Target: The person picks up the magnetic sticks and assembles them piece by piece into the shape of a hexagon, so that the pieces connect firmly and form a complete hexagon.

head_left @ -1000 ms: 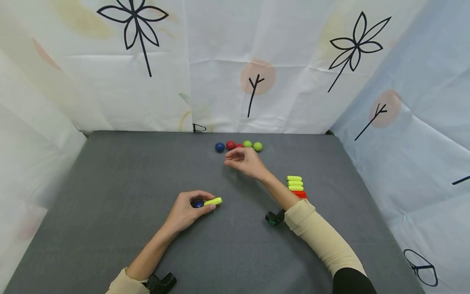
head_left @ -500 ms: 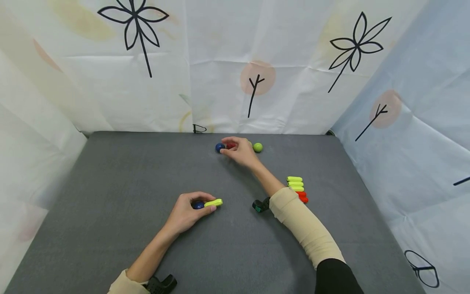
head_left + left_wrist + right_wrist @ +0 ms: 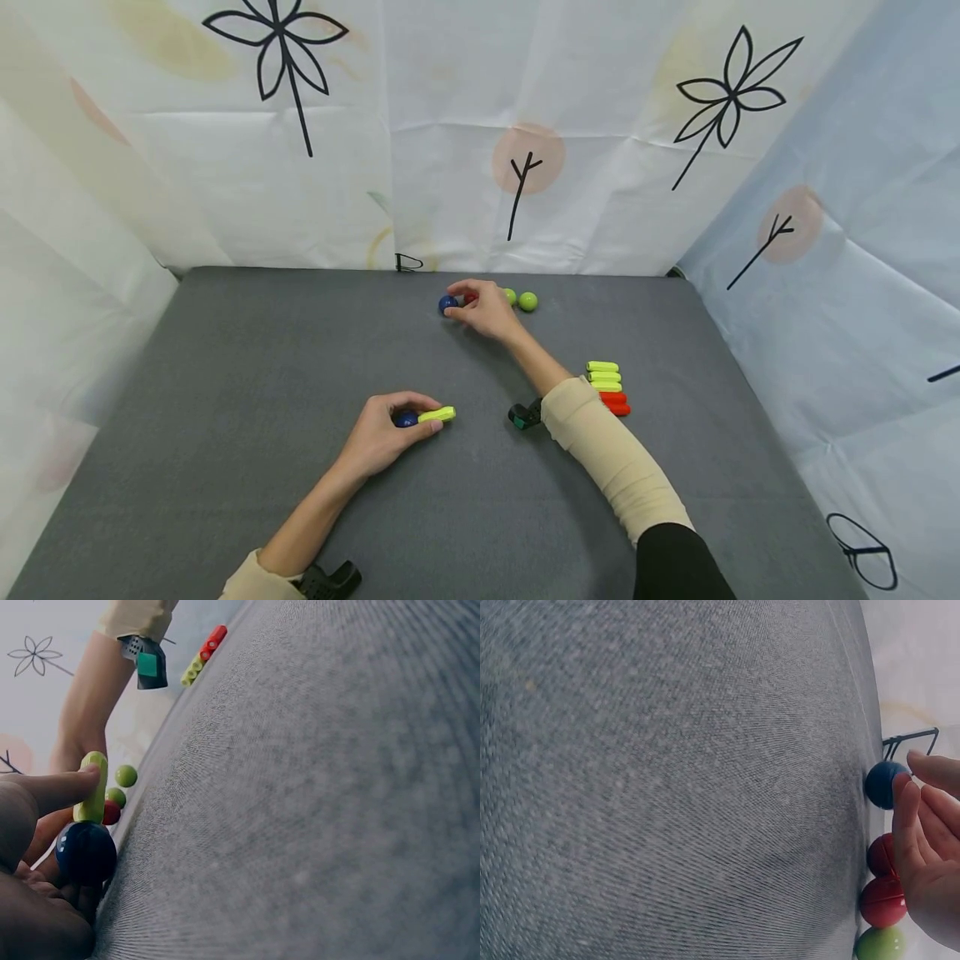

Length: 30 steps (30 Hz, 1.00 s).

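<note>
My left hand (image 3: 388, 433) grips a short yellow-green rod (image 3: 437, 414) together with a dark blue ball (image 3: 406, 418) set against the rod's end. In the left wrist view the thumb lies along the rod, and the ball sits below it, close over the cloth. My right hand (image 3: 486, 311) reaches to the row of balls at the back, pinching another blue ball (image 3: 447, 304) at the row's left end between thumb and fingertips. Beside it, two red balls (image 3: 882, 901) stand partly behind that hand; in the head view mostly one red ball shows.
Two light green balls (image 3: 528, 302) end the row on the right. Three yellow-green rods (image 3: 603, 377) and two red rods (image 3: 616, 404) lie stacked side by side, right of my right forearm. Grey cloth (image 3: 247, 367) covers the table; patterned white curtains (image 3: 450, 183) border it.
My right hand has moved left and back along the row, and its fingertips have closed around the blue ball there. The left hand holds still with its rod and ball.
</note>
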Motion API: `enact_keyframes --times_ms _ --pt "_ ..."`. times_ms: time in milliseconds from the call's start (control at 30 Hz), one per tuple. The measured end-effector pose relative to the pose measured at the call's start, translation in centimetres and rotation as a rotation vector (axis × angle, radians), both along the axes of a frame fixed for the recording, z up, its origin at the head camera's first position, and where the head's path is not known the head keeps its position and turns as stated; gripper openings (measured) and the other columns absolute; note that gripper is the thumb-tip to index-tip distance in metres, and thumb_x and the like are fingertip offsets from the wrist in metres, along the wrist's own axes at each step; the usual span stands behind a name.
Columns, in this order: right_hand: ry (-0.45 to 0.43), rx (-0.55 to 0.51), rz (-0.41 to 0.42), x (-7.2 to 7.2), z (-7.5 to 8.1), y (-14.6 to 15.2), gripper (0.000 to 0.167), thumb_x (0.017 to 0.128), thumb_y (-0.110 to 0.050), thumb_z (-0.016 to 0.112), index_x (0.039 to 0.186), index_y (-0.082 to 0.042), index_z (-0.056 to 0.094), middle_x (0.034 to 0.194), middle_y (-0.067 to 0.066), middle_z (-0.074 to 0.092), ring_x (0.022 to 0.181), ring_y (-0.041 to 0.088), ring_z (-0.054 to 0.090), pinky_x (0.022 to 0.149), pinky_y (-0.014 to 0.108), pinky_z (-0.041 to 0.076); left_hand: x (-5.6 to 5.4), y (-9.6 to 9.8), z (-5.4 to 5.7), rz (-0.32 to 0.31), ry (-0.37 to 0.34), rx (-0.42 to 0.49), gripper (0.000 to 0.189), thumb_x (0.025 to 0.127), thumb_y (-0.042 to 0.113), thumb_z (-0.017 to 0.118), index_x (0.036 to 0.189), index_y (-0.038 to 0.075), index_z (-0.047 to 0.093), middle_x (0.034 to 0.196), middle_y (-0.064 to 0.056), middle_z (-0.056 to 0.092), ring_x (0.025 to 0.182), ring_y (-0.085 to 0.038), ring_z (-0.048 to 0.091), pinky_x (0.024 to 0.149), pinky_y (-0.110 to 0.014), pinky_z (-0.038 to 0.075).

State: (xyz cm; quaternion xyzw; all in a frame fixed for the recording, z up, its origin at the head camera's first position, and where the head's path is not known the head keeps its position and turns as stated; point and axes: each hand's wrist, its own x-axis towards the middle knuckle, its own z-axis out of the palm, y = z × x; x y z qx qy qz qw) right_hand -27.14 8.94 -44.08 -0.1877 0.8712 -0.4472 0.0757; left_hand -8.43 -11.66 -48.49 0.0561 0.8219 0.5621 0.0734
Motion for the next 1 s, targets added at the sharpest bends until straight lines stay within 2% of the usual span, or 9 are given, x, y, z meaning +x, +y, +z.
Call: enact_keyframes --times_ms 233,400,600,800,900,1000 --pt "-0.024 0.032 0.027 0.0 -0.3 -0.2 0.041 0.097 -0.015 0.084 0.134 -0.004 0.073 0.133 0.017 0.077 0.071 0.017 0.071 0.065 0.024 0.058 0.0 0.0 0.1 -0.001 -0.010 0.002 0.021 0.092 0.025 0.089 0.112 0.023 0.083 0.115 0.003 0.082 0.110 -0.015 0.071 0.100 -0.032 0.054" --pt "-0.045 0.028 0.037 0.2 -0.6 -0.4 0.039 0.098 -0.016 0.083 0.134 -0.004 0.074 0.134 0.017 0.077 0.067 0.017 0.070 0.062 0.023 0.055 0.0 0.0 0.1 -0.001 -0.004 -0.006 0.021 0.092 0.024 0.089 0.113 0.022 0.083 0.115 0.003 0.082 0.110 -0.015 0.072 0.100 -0.032 0.054" --pt "-0.056 0.036 0.031 0.5 -0.6 -0.2 0.037 0.098 -0.017 0.083 0.132 -0.003 0.075 0.131 0.017 0.078 0.070 0.020 0.073 0.064 0.025 0.058 -0.1 0.0 0.2 -0.012 -0.003 0.000 0.022 0.092 0.024 0.089 0.113 0.022 0.083 0.115 0.003 0.083 0.110 -0.015 0.072 0.099 -0.032 0.054" --pt "-0.088 -0.023 0.060 1.2 -0.1 0.3 0.037 0.098 -0.018 0.083 0.132 -0.004 0.075 0.133 0.018 0.076 0.085 0.035 0.078 0.074 0.039 0.065 -0.1 0.0 0.3 -0.014 -0.001 0.000 0.022 0.092 0.023 0.089 0.113 0.022 0.083 0.115 0.002 0.082 0.110 -0.015 0.072 0.100 -0.032 0.054" --pt "-0.110 -0.074 0.076 1.9 0.7 0.6 0.038 0.099 -0.018 0.082 0.133 -0.003 0.074 0.135 0.018 0.074 0.092 0.042 0.078 0.079 0.049 0.066 -0.1 0.0 0.3 -0.011 -0.003 -0.005 0.021 0.092 0.023 0.089 0.113 0.022 0.083 0.115 0.002 0.082 0.110 -0.015 0.072 0.100 -0.034 0.054" --pt "-0.115 -0.088 0.092 2.7 1.5 1.2 0.037 0.099 -0.017 0.082 0.132 -0.002 0.074 0.134 0.019 0.074 0.094 0.046 0.078 0.081 0.056 0.065 -0.1 0.0 0.3 -0.007 -0.010 -0.010 0.021 0.092 0.023 0.089 0.113 0.022 0.083 0.115 0.003 0.082 0.109 -0.014 0.071 0.101 -0.035 0.053"
